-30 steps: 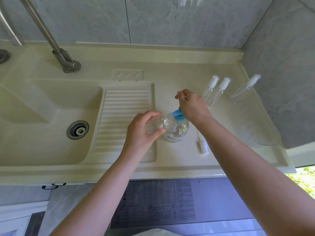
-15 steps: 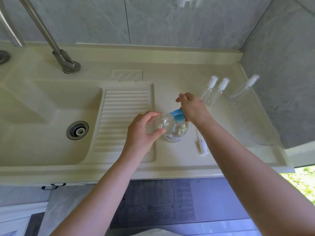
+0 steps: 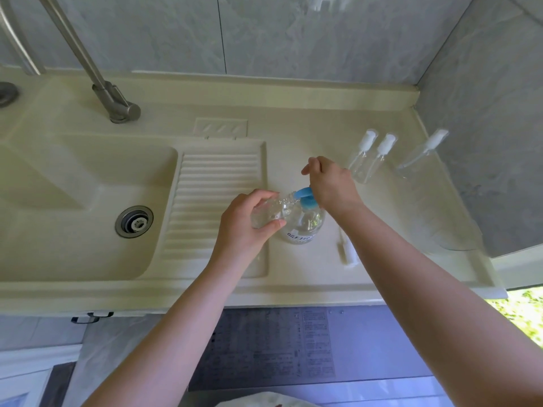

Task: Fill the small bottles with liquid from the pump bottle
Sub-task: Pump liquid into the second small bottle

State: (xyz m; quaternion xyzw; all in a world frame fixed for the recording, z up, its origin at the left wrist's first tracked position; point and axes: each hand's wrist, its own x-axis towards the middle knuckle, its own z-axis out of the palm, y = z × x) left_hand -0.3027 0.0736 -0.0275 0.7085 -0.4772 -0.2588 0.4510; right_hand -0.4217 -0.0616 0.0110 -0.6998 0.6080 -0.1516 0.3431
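My left hand (image 3: 246, 221) holds a small clear bottle (image 3: 271, 211) tilted on its side, fingers (image 3: 258, 198) curled over the top of it and thumb underneath, so the body sits in the wrap of my hand and only the neck sticks out to the right. The open neck is right at the blue nozzle of the pump bottle (image 3: 302, 223). My right hand (image 3: 330, 186) sits on the blue pump head (image 3: 307, 199), palm down on it, fingers bent loosely and pointing away from me; whether they curl round the head I cannot tell. The pump bottle stands upright on the cream worktop (image 3: 382, 259), just right of the ribbed drainboard (image 3: 217, 207). Two capped small bottles (image 3: 371, 158) lie side by side beyond my right hand, a third (image 3: 423, 155) further right near the wall. A loose white pump cap with its tube (image 3: 346, 249) lies on the worktop just right of the pump bottle. Sink basin (image 3: 73, 207) and tap (image 3: 114, 98) to the left.
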